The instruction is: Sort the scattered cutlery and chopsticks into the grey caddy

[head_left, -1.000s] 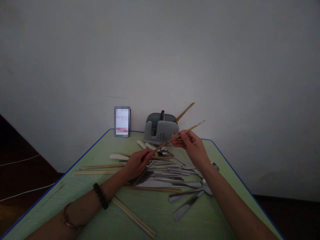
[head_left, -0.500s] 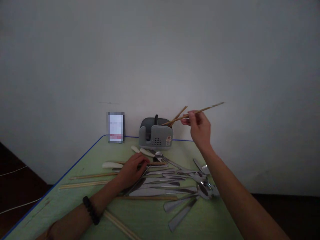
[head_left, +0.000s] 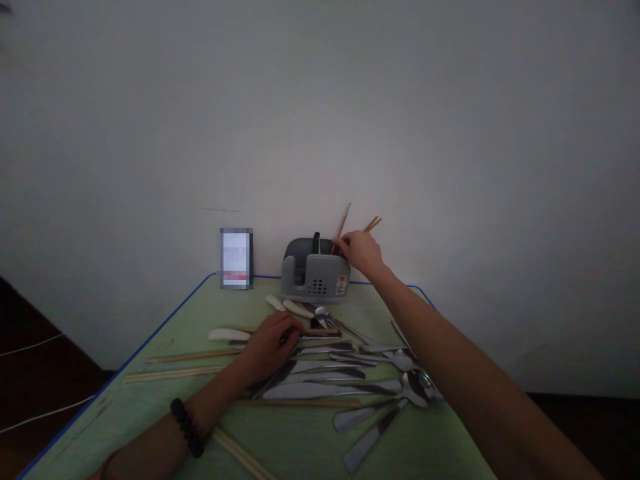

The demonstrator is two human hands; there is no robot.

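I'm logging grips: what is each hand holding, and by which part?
Right hand: a chopstick, apparently by its lower visible part. Left hand: over cutlery; any hold cannot be told.

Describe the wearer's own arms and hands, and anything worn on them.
No gloves show on the left hand or the right hand, and no sleeves are in view. The left wrist wears a black, chunky bracelet that looks beaded; no bracelet shows on the right.
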